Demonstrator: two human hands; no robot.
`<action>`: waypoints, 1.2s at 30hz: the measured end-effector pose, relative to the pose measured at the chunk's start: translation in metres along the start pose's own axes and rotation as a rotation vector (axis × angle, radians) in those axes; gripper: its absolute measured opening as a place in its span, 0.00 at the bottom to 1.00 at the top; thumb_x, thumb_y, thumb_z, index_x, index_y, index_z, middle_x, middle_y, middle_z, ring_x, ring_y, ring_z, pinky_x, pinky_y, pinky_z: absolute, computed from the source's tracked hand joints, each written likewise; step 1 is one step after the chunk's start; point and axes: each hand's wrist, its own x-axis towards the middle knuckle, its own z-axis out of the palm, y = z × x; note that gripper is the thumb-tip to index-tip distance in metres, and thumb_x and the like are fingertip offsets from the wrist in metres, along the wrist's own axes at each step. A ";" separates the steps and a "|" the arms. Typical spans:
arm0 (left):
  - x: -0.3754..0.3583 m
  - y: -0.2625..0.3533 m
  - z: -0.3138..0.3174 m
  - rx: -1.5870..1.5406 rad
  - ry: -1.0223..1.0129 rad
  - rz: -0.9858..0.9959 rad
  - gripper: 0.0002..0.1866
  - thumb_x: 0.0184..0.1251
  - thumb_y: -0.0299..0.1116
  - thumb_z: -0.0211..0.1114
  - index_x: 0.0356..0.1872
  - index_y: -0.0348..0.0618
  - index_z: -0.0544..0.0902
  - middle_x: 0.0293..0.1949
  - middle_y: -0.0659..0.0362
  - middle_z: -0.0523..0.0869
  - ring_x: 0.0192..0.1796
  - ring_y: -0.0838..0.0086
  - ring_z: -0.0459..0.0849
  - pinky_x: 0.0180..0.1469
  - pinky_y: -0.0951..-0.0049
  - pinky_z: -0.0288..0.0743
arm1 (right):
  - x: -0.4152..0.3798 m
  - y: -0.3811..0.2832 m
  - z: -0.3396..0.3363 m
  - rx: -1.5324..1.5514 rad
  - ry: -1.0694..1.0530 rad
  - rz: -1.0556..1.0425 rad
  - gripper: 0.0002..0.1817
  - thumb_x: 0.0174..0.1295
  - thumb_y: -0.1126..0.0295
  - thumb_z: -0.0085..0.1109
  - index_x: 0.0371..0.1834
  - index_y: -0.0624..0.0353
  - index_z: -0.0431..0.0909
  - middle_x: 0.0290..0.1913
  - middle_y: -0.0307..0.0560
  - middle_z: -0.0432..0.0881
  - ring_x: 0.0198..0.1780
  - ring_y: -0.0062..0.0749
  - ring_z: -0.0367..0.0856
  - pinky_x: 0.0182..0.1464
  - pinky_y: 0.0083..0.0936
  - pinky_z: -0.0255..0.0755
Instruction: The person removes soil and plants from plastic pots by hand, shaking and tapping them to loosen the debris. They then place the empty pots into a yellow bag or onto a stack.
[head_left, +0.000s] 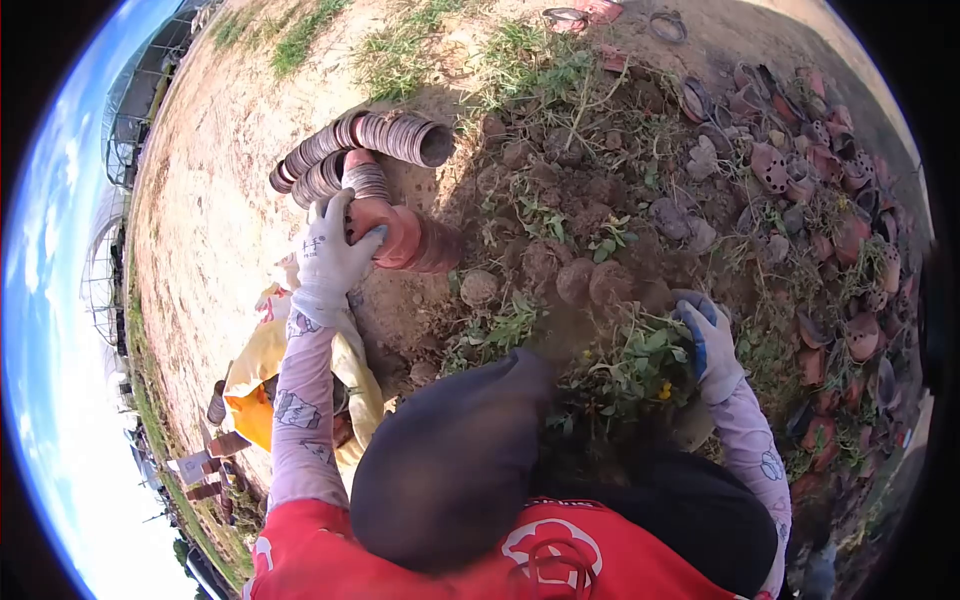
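Note:
My left hand (335, 255), in a white glove with blue-grey fingertips, is closed around the rim of a stack of reddish plastic plant pots (398, 238) lying on its side. Touching that stack on the far side are longer nested stacks of pots (385, 138), also on their sides. On the right, my gloved right hand (708, 345) is at the edge of a leafy green plant (645, 350). Its fingers are loosely bent and apart, with no held thing visible. Pot-shaped soil balls (575, 282) lie in the heap between my hands.
A yellow-and-white sack (255, 375) stands beside my left forearm. Loose, torn pots (770, 165) cover the ground at the right. Weeds and grass (530, 60) grow beyond the soil heap. More pot stacks (225, 445) lie at the lower left. A dark cap brim (455, 460) blocks the near middle.

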 end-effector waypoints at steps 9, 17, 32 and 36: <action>-0.016 -0.041 0.074 -0.584 0.391 -0.037 0.56 0.32 0.33 0.81 0.67 0.36 0.56 0.59 0.49 0.66 0.57 0.63 0.71 0.59 0.64 0.67 | -0.001 0.014 -0.006 0.090 0.021 0.043 0.14 0.64 0.71 0.55 0.51 0.65 0.74 0.40 0.40 0.79 0.38 0.20 0.76 0.41 0.18 0.72; -0.018 -0.036 0.101 -1.012 0.491 -0.270 0.61 0.29 0.28 0.82 0.68 0.37 0.50 0.61 0.50 0.64 0.62 0.65 0.67 0.64 0.65 0.64 | -0.011 -0.020 -0.016 -0.127 -0.014 0.048 0.18 0.64 0.70 0.52 0.56 0.65 0.69 0.41 0.44 0.79 0.39 0.22 0.76 0.43 0.19 0.72; -0.040 -0.051 0.129 -1.177 0.263 -0.225 0.60 0.31 0.29 0.82 0.67 0.38 0.49 0.63 0.50 0.63 0.64 0.65 0.66 0.65 0.64 0.64 | 0.099 -0.071 0.321 -0.930 -0.565 -1.171 0.54 0.41 0.58 0.75 0.68 0.68 0.51 0.65 0.62 0.63 0.66 0.48 0.64 0.66 0.35 0.60; -0.050 -0.065 0.155 -0.974 0.266 -0.251 0.62 0.28 0.31 0.82 0.67 0.39 0.48 0.62 0.50 0.64 0.65 0.64 0.65 0.65 0.64 0.63 | 0.145 0.005 0.351 -0.702 -0.672 -0.721 0.57 0.39 0.55 0.77 0.68 0.70 0.51 0.65 0.63 0.62 0.66 0.48 0.63 0.67 0.35 0.59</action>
